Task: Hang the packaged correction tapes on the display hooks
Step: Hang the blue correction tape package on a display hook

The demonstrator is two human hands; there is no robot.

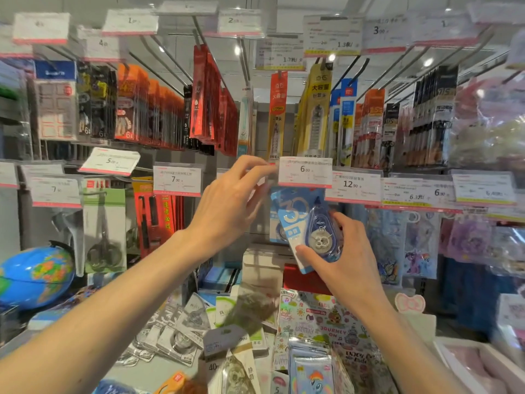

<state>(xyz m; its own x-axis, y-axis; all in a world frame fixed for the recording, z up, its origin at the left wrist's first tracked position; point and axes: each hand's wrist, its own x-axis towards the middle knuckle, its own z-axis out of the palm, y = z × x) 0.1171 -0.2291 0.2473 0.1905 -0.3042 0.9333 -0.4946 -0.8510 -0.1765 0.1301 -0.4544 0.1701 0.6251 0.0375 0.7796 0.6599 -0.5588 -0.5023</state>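
Note:
My right hand point(343, 251) grips a blue packaged correction tape point(309, 226), tilted, its top edge just under the 6.00 price tag point(305, 172). My left hand point(233, 200) reaches up beside that tag, its fingertips pinching at the tag's left edge where the display hook ends. The hook itself is hidden behind the tag and my fingers. Another blue pack point(277, 223) hangs behind the one I hold. Several grey packaged correction tapes point(176, 334) lie loose on the counter below.
Rows of hooks with pens, refills and scissors point(103, 231) fill the wall. A globe point(35, 277) stands at the left. Sticker packs point(318, 336) and a grey pack point(227, 339) lie on the counter. Price tags point(353, 186) hang left and right.

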